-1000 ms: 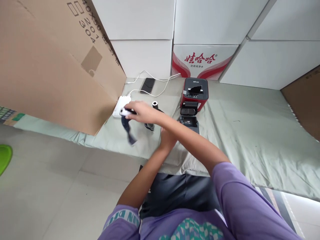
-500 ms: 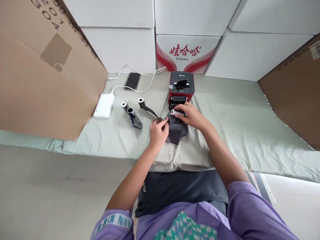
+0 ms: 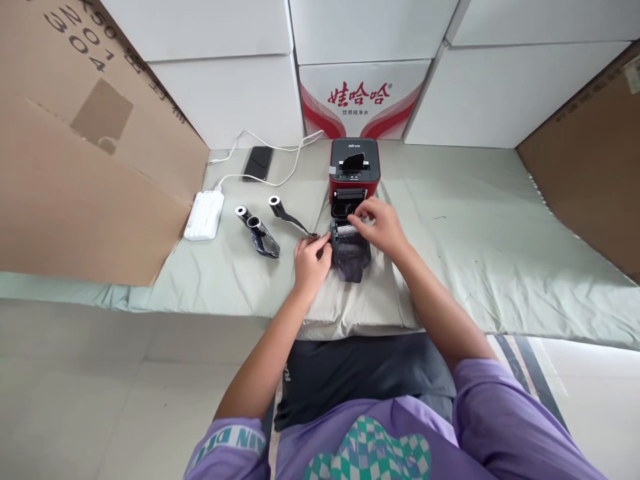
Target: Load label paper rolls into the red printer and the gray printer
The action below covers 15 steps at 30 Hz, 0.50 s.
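Note:
A red and black label printer [image 3: 355, 160] stands with its front cover [image 3: 334, 248] folded down toward me. A white roll core [image 3: 345, 229] sits across the cover, and dark crumpled ribbon film [image 3: 351, 257] hangs over the front of it. At the cover's left edge, my left hand [image 3: 311, 265] grips with its index finger and thumb. My right hand [image 3: 380, 227] is bent above the core's right part, thumb and fingertips brought together; whether something thin is between them is hidden. Beside my left fingers ends a dark strip from a ribbon roll [image 3: 275, 202].
Two more ribbon rolls [image 3: 254, 223] lie to the left. Behind them are a white power bank [image 3: 204, 215], its cable [image 3: 295, 170] and a black phone [image 3: 259, 163]. Cardboard boxes [image 3: 100, 167] flank the cloth-covered surface [image 3: 475, 220], with white boxes [image 3: 225, 100] at the back.
My right fingers have come off the white core's left end, and the core now lies lower in the cover. My left hand stays at the cover's edge. The view has shifted slightly.

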Motion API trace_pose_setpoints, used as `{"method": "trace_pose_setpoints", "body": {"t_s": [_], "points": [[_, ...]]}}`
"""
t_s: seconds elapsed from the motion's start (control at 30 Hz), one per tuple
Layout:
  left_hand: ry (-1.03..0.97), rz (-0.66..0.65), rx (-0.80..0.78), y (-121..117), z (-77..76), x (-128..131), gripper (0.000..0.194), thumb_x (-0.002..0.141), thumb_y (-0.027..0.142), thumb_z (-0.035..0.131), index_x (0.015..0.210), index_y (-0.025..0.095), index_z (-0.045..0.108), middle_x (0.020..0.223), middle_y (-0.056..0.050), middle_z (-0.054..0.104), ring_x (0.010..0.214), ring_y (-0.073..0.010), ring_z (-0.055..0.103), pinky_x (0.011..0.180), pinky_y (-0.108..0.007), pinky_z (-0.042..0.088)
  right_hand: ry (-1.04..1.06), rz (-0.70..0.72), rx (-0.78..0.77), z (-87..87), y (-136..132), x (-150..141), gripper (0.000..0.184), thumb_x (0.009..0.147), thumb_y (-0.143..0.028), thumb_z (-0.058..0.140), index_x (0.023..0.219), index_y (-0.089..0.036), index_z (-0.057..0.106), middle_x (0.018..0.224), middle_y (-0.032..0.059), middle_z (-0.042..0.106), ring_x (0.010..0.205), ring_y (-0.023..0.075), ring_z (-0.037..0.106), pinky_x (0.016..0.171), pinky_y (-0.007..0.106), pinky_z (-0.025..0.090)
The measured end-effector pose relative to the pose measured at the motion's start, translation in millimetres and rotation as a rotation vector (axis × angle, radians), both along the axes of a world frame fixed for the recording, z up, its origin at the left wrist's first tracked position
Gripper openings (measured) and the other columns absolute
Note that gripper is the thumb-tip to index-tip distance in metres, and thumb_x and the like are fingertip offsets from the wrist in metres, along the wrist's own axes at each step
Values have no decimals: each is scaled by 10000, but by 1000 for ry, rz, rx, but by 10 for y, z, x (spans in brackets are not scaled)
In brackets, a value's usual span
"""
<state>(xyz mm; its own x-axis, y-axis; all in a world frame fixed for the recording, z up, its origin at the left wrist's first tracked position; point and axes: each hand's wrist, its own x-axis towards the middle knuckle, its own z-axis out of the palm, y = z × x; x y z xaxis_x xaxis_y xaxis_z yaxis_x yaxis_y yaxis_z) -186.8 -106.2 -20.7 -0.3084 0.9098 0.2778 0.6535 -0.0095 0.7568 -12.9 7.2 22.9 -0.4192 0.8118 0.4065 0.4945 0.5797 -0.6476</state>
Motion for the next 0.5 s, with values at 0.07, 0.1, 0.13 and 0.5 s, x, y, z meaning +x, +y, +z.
{"method": "trace_pose_setpoints", "body": {"t_s": [0.07,0.1,0.13,0.5], "points": [[-12,-4,6,1,-9,-8,343,958,223,574,1207,217,810,1112,-116,789,1162,-283,689,1148,-489,486,193,-78,-52,-32,51,31,277,939,-474,643,1027,-215,686,1015,79,678,910,233,611,804,369,506],[-20,-4,9,0,-12,-11,342,958,228,575,1205,213,811,1109,-119,789,1159,-286,689,1137,-488,492,264,-81,-97,-44,75,51,371,938,-534,638,1132,-221,674,1097,87,694,941,234,622,797,362,512],[-30,-4,13,0,-14,-14,340,958,234,576,1202,210,811,1108,-122,788,1157,-287,690,1129,-485,498,314,-60,-150,-51,93,72,472,929,-592,637,1230,-228,651,1173,95,700,970,237,632,789,358,517],[-66,-19,-6,-31,56,-12,362,1038,365,496,1181,210,790,1130,-99,794,1109,-281,688,1066,-438,501,77,191,-524,-108,75,323,577,850,-460,735,1370,-220,672,1329,118,677,752,156,627,688,332,566]]}}
